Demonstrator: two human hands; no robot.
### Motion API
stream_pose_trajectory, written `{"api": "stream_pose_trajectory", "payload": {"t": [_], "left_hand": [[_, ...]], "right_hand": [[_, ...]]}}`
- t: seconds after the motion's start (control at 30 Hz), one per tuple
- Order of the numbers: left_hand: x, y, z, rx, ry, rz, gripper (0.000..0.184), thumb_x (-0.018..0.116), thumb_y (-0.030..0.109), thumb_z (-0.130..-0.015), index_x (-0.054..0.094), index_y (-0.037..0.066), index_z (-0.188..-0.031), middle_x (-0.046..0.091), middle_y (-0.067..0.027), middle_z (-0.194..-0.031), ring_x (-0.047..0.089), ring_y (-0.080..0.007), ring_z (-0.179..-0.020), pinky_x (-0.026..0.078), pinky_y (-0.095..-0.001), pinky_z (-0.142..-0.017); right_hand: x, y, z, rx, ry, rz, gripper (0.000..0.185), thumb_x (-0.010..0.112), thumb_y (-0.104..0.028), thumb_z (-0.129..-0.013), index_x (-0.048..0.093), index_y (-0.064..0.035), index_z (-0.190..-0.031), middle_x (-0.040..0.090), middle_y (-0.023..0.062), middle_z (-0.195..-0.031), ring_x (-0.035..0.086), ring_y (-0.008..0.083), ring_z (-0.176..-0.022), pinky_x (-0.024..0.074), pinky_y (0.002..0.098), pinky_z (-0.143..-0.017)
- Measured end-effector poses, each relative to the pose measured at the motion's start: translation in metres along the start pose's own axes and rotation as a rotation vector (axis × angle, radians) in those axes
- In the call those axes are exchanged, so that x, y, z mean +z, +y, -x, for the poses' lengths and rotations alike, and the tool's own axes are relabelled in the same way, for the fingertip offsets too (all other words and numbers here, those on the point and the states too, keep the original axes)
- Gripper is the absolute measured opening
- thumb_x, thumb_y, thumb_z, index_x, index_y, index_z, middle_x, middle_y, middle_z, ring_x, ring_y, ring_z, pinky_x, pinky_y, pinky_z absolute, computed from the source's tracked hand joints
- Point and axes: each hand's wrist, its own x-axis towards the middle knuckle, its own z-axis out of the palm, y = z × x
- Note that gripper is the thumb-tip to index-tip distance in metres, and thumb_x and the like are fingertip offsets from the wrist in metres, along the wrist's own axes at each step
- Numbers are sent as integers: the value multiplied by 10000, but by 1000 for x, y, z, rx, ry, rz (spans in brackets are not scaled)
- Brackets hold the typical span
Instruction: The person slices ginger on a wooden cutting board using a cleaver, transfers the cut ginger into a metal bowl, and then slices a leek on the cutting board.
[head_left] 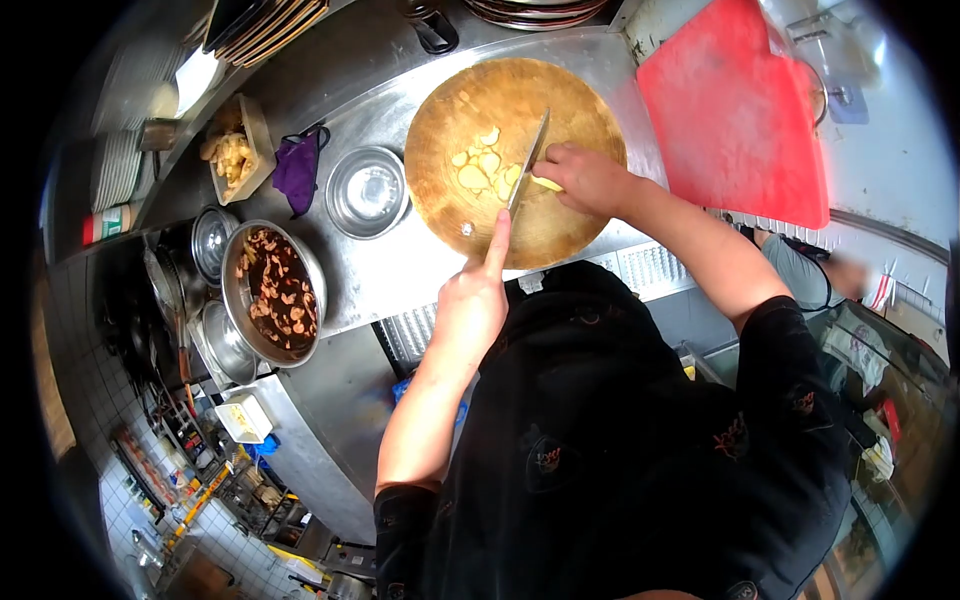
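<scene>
On the round wooden chopping board (450, 110), my left hand (475, 300) grips a knife (530, 160) from the near side, its index finger stretched along it. The blade is seen almost edge-on and points away from me. Right of the blade, my right hand (590, 180) has its fingers bent over a pale yellow piece of ginger (547, 183), holding it against the board; the fingers cover most of it. Several ginger slices (473, 177) lie loose to the left of the knife. The knife's handle is hidden in my left hand.
An empty-looking metal bowl (367, 193) stands left of the board, near a purple cloth item (297, 170) and a tub of ginger roots (230, 158). A large bowl (318, 290) holds pieces in dark liquid. A red cutting board (735, 120) is at right. A person (800, 270) is beyond.
</scene>
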Motion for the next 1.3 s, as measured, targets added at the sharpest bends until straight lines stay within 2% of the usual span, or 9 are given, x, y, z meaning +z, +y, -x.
{"api": "stream_pose_trajectory", "payload": {"t": [0.2,0.4,0.5,0.6,0.73,0.93,1.03,1.13,1.3], "left_hand": [[-11,10,0,-9,-7,-58,912,594,-80,-863,294,154,-1692,691,-227,-847,713,-417,-696,597,-520,-652],[-3,3,-5,7,-9,-34,926,584,-79,-855,277,152,-1697,699,-244,-834,706,-432,-693,591,-534,-667],[12,-1,-19,-88,-91,36,959,585,-77,-846,244,171,-1708,701,-257,-788,704,-444,-694,584,-541,-675],[23,1,-36,-81,-112,1,1029,589,-61,-828,166,207,-1726,724,-243,-797,732,-433,-710,613,-545,-694],[9,1,-30,-89,-128,14,1012,589,-65,-814,224,207,-1717,718,-250,-799,732,-442,-730,612,-539,-694],[-8,2,-6,2,-16,16,928,578,-66,-868,250,167,-1704,722,-269,-872,713,-461,-739,592,-555,-707],[-4,0,-10,-9,-50,39,912,571,-60,-882,249,168,-1705,715,-266,-838,713,-461,-751,589,-552,-704],[14,1,-29,-96,-128,71,992,581,-84,-813,236,162,-1710,718,-265,-790,720,-456,-700,601,-561,-693],[25,-8,-32,-57,-35,104,962,596,-43,-845,230,159,-1711,715,-262,-764,720,-453,-700,588,-557,-677]], "right_hand": [[0,-1,-2,28,-22,-4,487,609,20,-813,688,-99,-1279,665,162,-1085,661,366,-1093,541,471,-957],[-3,-4,-7,69,-79,23,490,605,20,-822,687,-111,-1287,663,164,-1089,666,364,-1091,543,471,-954],[-3,-3,-4,81,-97,6,473,604,18,-832,685,-110,-1281,642,169,-1112,660,368,-1101,542,476,-956],[-11,-5,-9,92,-141,6,460,604,15,-840,682,-107,-1276,619,180,-1144,651,373,-1122,540,479,-959],[-12,-7,-7,107,-156,-2,463,603,13,-845,676,-110,-1285,605,186,-1154,638,373,-1137,537,482,-963],[-10,-5,-6,74,-101,-38,473,597,22,-839,675,-108,-1286,604,186,-1138,638,378,-1128,531,494,-965],[-12,-6,-5,74,-103,-56,479,600,23,-832,671,-108,-1288,608,181,-1140,644,381,-1121,532,494,-965],[-8,-1,-5,74,-98,-69,472,640,-4,-817,666,-109,-1277,603,168,-1115,639,376,-1096,534,485,-941],[-3,6,2,62,-56,-25,472,717,-55,-782,660,-105,-1248,589,163,-1078,623,376,-1076,530,482,-895]]}}
